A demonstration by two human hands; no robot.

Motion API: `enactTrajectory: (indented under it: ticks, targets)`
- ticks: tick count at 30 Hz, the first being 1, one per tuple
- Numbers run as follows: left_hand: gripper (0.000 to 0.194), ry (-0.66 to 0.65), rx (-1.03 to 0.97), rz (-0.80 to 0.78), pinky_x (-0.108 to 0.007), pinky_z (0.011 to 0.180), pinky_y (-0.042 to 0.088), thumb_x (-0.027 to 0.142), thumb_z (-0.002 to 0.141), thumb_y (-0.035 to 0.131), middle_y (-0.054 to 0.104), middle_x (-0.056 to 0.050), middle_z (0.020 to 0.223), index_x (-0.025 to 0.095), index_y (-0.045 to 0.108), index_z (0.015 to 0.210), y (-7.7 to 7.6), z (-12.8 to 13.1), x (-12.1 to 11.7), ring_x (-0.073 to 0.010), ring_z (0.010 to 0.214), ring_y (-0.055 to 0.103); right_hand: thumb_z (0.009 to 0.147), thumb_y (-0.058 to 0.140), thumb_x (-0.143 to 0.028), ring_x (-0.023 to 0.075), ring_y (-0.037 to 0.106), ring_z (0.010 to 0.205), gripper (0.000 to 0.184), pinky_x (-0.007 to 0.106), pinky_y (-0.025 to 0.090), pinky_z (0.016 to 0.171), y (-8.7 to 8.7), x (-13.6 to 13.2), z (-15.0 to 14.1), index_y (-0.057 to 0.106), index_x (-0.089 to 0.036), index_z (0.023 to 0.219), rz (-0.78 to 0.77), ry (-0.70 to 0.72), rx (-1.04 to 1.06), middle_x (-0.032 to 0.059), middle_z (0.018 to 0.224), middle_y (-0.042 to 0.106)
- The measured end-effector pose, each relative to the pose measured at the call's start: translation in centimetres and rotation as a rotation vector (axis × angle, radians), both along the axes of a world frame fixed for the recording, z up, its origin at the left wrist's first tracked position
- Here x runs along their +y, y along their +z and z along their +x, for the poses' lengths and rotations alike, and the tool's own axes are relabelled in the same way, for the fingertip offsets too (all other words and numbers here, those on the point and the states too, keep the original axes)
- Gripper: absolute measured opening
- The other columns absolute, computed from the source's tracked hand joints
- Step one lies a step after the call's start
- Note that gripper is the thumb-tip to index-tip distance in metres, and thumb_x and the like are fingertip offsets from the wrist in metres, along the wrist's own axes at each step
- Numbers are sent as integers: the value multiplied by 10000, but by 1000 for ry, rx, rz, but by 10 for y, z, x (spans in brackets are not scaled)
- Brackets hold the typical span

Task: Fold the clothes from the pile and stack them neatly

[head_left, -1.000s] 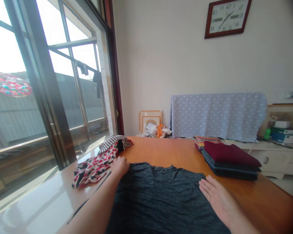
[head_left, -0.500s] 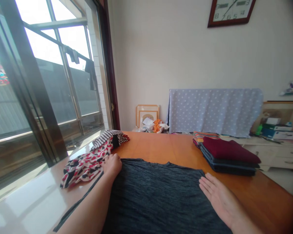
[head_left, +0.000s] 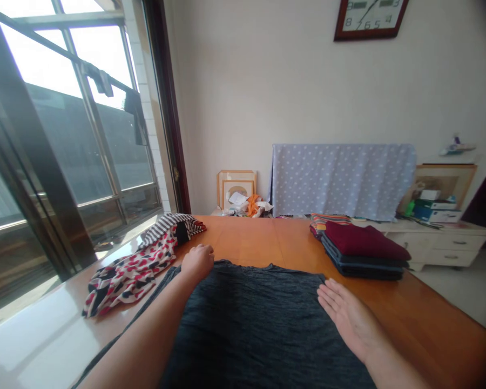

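Dark grey T-shirt (head_left: 259, 324) lying spread flat on the wooden table (head_left: 243, 237), left grip (head_left: 197, 263) curled shut at one shoulder, right grip (head_left: 348, 319) open and palm-down at the other, as if keeping the cloth smooth, folded stack of clothes (head_left: 362, 254) just beyond that shoulder.

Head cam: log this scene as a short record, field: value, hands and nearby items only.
left hand: curled at the far corner of the shirt; grip unclear
right hand: open, flat, at the shirt's far right edge
shirt: dark grey T-shirt, spread out between the hands
left of shirt: crumpled patterned garment, striped cloth at its far end
right of shirt: folded clothes stack, maroon garment on top
surface: orange wooden table
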State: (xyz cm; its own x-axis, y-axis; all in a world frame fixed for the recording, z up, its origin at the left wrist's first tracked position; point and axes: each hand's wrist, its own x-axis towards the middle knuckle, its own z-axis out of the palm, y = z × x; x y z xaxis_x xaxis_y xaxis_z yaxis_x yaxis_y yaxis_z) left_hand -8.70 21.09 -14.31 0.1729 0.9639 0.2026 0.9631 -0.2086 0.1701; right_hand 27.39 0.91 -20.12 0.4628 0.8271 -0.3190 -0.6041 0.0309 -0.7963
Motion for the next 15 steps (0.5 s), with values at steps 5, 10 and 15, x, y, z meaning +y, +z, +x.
enactTrajectory:
  ticks: [5, 10, 15]
  targets:
    - [292, -85, -21, -109, -311, 838, 480, 372, 864, 498, 724, -59, 1111, 293, 718, 1040, -10, 41, -2, -253, 1056, 648, 864, 635, -327, 249, 536, 1296, 444, 399, 413, 1116, -1, 0, 1, 579, -177, 1278, 1, 16, 4, 152, 1388, 566]
    - [241, -125, -21, -173, -292, 813, 486, 325, 765, 600, 734, -36, 1083, 299, 717, 974, -21, 53, -5, -243, 1028, 662, 845, 673, -331, 246, 565, 1265, 404, 392, 428, 1107, 1, -1, -3, 619, -171, 1212, 12, 10, -3, 147, 1374, 579]
    - [180, -81, -31, -161, -290, 721, 473, 297, 776, 564, 734, -38, 980, 268, 662, 923, -22, 56, -7, -236, 921, 669, 824, 702, -342, 246, 575, 1253, 397, 396, 428, 1107, 5, -2, -7, 635, -178, 1180, 19, 6, -10, 135, 1361, 592]
